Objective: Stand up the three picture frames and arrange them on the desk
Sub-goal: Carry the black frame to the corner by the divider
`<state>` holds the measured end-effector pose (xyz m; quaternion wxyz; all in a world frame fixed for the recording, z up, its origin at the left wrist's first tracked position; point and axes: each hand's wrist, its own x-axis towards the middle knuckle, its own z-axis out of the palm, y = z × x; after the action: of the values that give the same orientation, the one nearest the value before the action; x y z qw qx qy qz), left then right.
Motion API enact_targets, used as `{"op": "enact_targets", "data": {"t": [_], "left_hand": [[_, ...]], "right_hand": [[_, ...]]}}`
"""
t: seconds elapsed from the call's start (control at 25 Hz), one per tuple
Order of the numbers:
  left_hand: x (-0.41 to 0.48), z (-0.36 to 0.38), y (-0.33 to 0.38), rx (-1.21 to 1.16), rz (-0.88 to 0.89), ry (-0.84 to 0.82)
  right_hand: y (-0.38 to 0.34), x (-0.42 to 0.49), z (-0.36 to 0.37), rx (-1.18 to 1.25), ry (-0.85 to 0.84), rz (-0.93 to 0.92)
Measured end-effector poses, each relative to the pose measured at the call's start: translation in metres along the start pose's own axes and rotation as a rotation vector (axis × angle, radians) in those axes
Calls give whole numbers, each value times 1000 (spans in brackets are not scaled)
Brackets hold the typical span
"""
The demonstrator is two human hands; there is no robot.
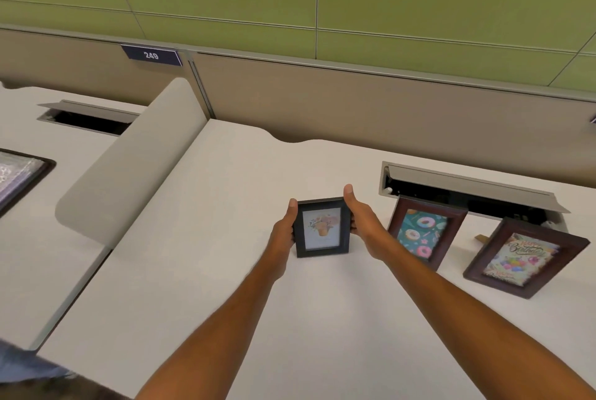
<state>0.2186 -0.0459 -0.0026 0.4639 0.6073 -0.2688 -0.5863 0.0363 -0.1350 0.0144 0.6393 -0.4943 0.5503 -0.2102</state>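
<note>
A small black frame [322,228] with a flower-pot picture stands upright on the white desk [225,238], near its middle. My left hand [285,230] grips its left edge and my right hand [361,224] grips its right edge, thumbs up along the sides. To the right, a brown frame with a doughnut picture [422,235] stands leaning back. Further right, a dark brown frame with a "Happy Birthday" picture [524,257] also stands, with its back prop showing behind it.
An open cable tray with a raised lid [467,188] lies just behind the two brown frames. A beige partition [354,103] runs along the desk's back. A rounded divider panel [129,167] bounds the desk's left side. Another dark frame [19,174] lies on the neighbouring desk.
</note>
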Motion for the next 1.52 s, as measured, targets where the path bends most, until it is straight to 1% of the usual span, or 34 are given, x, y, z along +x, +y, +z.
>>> {"op": "enact_targets", "data": {"t": [0.28, 0.56, 0.76, 0.96, 1.28, 1.52], "left_hand": [[5, -18, 16, -11, 62, 106], [43, -89, 52, -5, 92, 254], [95, -156, 87, -13, 109, 316], [162, -213, 126, -44, 162, 373], [257, -282, 170, -83, 219, 470], [310, -324, 184, -127, 223, 478]], "right_hand": [[-26, 15, 23, -35, -48, -32], [-70, 71, 94, -55, -96, -67], [-116, 134, 153, -80, -145, -107], [-161, 211, 197, -94, -162, -153], [-217, 326, 256, -156, -160, -147], [-240, 386, 291, -181, -175, -163]]}}
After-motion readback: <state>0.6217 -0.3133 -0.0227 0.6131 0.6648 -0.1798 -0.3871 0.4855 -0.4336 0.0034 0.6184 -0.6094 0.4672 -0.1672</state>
